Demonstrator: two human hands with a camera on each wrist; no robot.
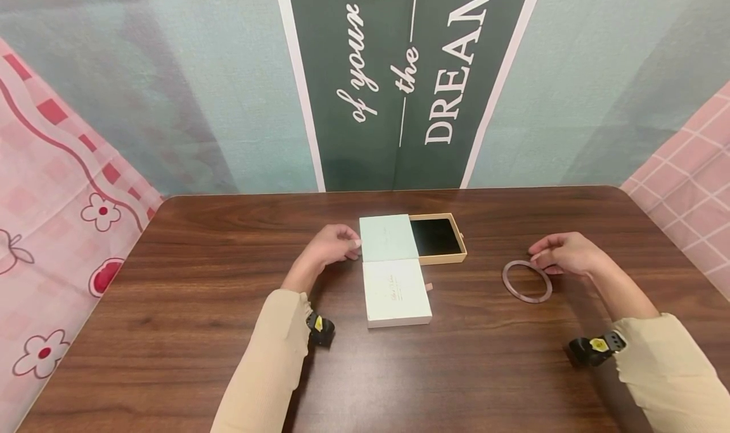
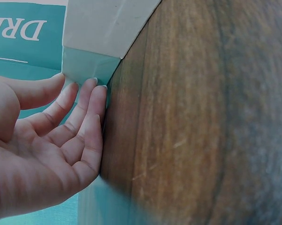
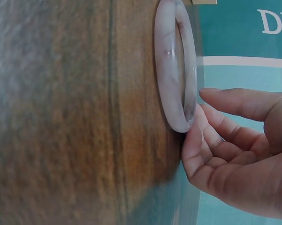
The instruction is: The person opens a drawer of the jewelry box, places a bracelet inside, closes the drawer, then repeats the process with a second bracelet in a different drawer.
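Observation:
A pale jewellery box point(image 1: 389, 238) with faint script on top lies at the table's middle, its cream-edged drawer point(image 1: 438, 238) slid out to the right and black inside. Against its near side lies a white box section point(image 1: 396, 293) with a small ribbon tab on the right. My left hand point(image 1: 336, 243) is at the box's left side; in the left wrist view its loosely bent fingers point(image 2: 87, 105) reach the side wall. Farther right, a pale mauve bangle point(image 1: 507, 282) lies on the table. My right hand point(image 1: 570, 254) is at its far right rim, fingertips touching it and the thumb point(image 3: 239, 102) held apart.
The brown wood table point(image 1: 473, 369) reaches back to a fabric backdrop point(image 1: 245, 90) with white lettering on a dark green band. Pink patterned cloth point(image 1: 63, 243) hangs at the left and pink checked cloth point(image 1: 696, 186) at the right. Each wrist wears a black camera point(image 1: 320, 329).

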